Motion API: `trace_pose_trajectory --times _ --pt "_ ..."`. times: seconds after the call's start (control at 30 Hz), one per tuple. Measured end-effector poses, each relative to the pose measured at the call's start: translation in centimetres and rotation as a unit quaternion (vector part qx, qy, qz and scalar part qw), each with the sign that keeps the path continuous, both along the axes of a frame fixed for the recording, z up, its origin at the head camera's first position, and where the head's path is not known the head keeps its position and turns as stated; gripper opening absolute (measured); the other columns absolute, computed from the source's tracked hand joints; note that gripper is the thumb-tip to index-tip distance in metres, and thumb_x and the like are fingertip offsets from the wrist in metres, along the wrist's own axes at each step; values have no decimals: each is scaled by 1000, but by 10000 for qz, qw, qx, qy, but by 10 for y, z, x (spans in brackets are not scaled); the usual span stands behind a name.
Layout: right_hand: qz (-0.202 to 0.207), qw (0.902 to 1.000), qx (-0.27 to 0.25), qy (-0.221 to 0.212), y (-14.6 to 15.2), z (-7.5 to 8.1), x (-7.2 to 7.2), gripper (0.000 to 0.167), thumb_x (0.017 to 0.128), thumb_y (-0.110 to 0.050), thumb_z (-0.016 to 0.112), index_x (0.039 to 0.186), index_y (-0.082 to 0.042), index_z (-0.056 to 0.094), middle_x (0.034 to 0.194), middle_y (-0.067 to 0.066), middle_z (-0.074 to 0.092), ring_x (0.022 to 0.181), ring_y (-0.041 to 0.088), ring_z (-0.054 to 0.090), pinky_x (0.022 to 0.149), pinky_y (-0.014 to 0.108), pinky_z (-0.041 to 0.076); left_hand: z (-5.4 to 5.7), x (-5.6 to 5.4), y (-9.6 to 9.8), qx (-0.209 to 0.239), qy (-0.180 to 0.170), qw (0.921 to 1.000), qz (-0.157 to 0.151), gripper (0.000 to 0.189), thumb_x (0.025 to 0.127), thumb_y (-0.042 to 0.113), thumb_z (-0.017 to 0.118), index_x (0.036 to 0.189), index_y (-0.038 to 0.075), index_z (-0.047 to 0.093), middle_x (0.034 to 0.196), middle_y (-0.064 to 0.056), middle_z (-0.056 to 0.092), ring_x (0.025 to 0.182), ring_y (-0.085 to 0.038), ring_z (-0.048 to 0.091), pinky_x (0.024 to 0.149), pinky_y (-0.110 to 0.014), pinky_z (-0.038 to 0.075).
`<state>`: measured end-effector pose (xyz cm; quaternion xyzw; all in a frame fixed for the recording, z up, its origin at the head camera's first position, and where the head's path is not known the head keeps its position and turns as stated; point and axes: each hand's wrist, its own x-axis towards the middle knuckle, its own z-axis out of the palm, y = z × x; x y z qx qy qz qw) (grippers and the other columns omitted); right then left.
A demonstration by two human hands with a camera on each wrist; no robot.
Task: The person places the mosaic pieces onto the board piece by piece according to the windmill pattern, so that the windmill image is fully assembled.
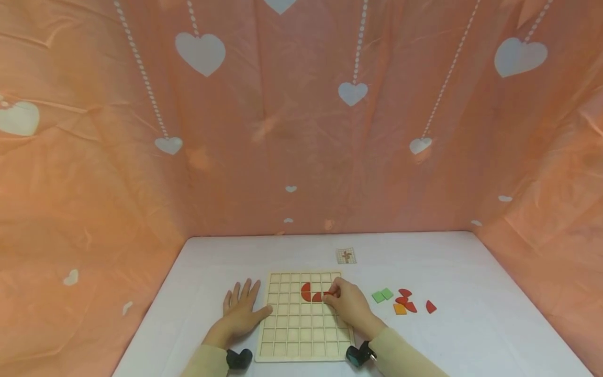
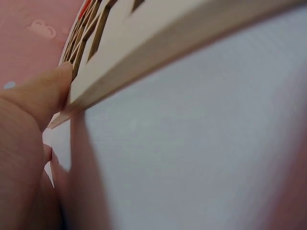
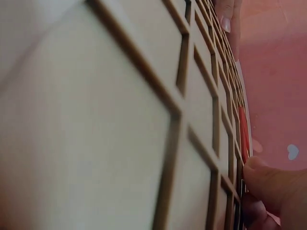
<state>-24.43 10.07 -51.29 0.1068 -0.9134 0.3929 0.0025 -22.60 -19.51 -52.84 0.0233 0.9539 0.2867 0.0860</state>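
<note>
A wooden grid board [image 1: 280, 335] lies flat on the white table. Several red quarter-round pieces [image 1: 306, 296] sit in cells of its upper middle. My right hand [image 1: 350, 303] is over the board's right part, pinching a red quarter-round piece [image 1: 327, 294] between thumb and fingertips, down at the grid beside the other red ones. In the right wrist view the thumb [image 3: 268, 184] is right at the grid next to a red piece [image 3: 243, 132]. Spread out flat at the board's left side, my left hand [image 1: 240, 314] rests with its thumb [image 2: 53, 86] on the board's edge.
To the right of the board lie green square tiles [image 1: 382, 295], an orange square tile [image 1: 400, 309] and several loose red quarter-round pieces [image 1: 431, 307]. A small pattern card [image 1: 346, 255] with a pinwheel-like figure lies behind the board. A heart-printed cloth [image 1: 301, 157] hangs around the table.
</note>
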Motion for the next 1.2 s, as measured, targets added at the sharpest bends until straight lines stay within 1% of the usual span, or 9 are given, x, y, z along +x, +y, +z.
trace_pose_trajectory --times 0.2,0.37,0.63,0.77,0.87,0.97,1.03,1.1,1.2 --pt "-1 10000 14 -14 0 5 1 22 85 -21 75 82 -14 55 64 -5 49 60 11 45 53 26 37 5 1 4 -54 -16 10000 4 89 90 56 57 154 6 22 159 -22 6 144 -43 -9 111 -56 -15" --pt "37 10000 -21 -56 2 4 1 21 86 -19 75 80 -14 55 68 -4 50 63 12 46 56 27 39 8 1 6 -35 16 10000 -14 88 91 55 58 154 6 22 159 -22 6 144 -43 -9 110 -56 -16" --pt "386 9989 223 162 7 3 -1 14 88 -15 72 80 -15 61 74 -6 55 69 12 50 62 27 44 8 0 6 -54 33 10000 -16 88 91 55 57 154 5 22 159 -22 6 144 -43 -10 110 -56 -16" --pt "588 9961 590 277 11 3 2 3 90 -12 69 87 -11 69 82 -5 60 77 13 56 69 34 51 6 0 6 -35 -27 10000 -13 87 91 54 58 154 5 22 159 -22 6 143 -44 -10 110 -56 -16" --pt "781 9926 865 353 16 2 5 11 91 -12 68 99 -7 73 87 -4 60 81 13 57 74 36 51 6 2 6 -79 -39 10000 -37 87 91 54 58 154 5 22 159 -23 6 143 -44 -9 110 -57 -15" --pt "986 9921 772 76 21 3 6 19 92 -14 66 109 -8 73 88 -4 56 78 12 51 72 33 48 8 4 5 -73 -20 10000 -33 87 91 53 59 153 3 22 159 -24 6 143 -45 -9 110 -58 -15" --pt "1063 9922 631 -140 24 4 6 21 93 -17 66 112 -10 72 90 -4 56 78 12 49 71 32 46 9 4 5 -51 -20 10000 -15 87 91 52 59 153 3 22 158 -25 6 143 -46 -9 110 -58 -15" --pt "1040 9926 514 -353 27 5 5 22 94 -21 65 114 -12 70 92 -5 56 80 13 49 72 32 46 8 4 5 -5 -31 10000 4 88 91 52 59 153 3 22 158 -25 5 143 -45 -9 110 -58 -16" --pt "893 9939 392 -509 33 8 4 24 95 -25 64 116 -14 68 94 -5 57 82 14 50 73 33 47 7 4 5 -13 -63 10000 16 88 91 53 59 153 4 21 159 -24 4 143 -45 -10 110 -57 -16"
